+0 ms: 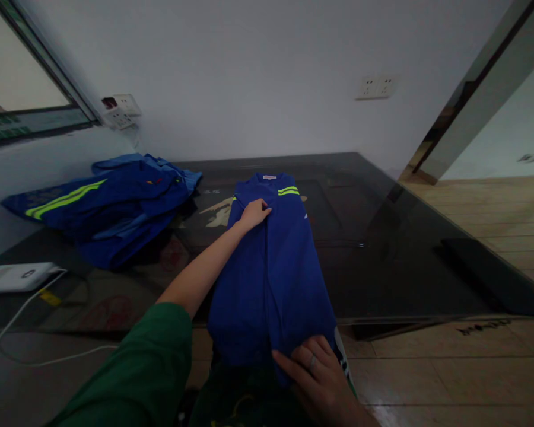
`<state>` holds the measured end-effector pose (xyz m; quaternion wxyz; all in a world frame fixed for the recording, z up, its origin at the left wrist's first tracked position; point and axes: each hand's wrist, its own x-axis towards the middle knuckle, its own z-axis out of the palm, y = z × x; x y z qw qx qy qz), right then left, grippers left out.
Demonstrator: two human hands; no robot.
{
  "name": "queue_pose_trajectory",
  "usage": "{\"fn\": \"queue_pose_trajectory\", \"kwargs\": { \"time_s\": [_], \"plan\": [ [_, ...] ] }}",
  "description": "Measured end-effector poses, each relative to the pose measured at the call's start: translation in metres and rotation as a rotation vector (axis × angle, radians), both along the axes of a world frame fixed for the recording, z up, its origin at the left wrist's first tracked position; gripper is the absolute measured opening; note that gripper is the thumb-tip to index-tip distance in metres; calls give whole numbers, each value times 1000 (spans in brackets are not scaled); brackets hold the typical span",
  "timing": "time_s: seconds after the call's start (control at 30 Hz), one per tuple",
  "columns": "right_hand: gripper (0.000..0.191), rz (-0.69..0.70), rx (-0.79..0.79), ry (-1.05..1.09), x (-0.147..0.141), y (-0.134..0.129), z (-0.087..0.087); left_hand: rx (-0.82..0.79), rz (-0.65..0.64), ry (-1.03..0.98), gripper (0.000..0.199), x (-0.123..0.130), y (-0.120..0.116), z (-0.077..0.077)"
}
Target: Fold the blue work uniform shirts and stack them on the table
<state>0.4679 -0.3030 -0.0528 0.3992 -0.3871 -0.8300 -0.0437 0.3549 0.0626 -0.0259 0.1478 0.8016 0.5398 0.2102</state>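
A blue jacket (293,261) lies lengthwise on the dark table, folded narrow, its collar and small label at the far end. Two neon-yellow stripes cross its upper right, and a centre edge runs down its length. Near the collar, my left hand (254,213) pinches the cloth at that edge with thumb and fingers. My right hand (315,367), wearing a ring, grips the lower end, which hangs over the table's near edge. Its index finger lies stretched along the cloth; the other fingers are curled.
Crumpled blue garments (129,201) with yellow stripes are heaped at the left. Nearer me sits a white power bank (18,277) with a white cable (31,363). The glossy dark table (382,273) meets the wall, which has sockets (376,87).
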Motion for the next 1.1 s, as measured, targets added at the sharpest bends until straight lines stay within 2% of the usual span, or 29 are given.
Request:
{"fn": "queue_pose_trajectory", "kwargs": {
  "time_s": [0.13,0.23,0.33,0.43,0.53,0.67,0.77,0.87,0.97,1.1],
  "plan": [
    [28,7,74,46,-2,-3,-3,-14,19,-17,19,-4,7,6],
    [30,25,61,34,-6,-2,-12,-21,34,-25,22,-5,11,9],
    [32,-17,6,5,-11,0,-22,-49,38,-27,22,-3,11,7],
    [26,-4,23,3,-9,1,-25,-82,26,-36,24,0,11,3],
    [18,44,57,43,3,2,-13,-125,-9,-61,26,0,13,4],
    [22,63,-49,134,32,18,29,-193,-107,-103,33,-12,13,11],
    [22,83,-127,177,48,61,63,-202,-164,-113,43,-19,9,12],
    [19,118,-167,137,54,133,81,-161,-148,-103,44,-17,5,7],
    [19,53,-255,80,51,215,79,-91,-83,-91,34,-9,5,1],
    [23,-90,-342,145,43,304,59,-39,-36,-85,20,-7,10,-2]
  ]
}}
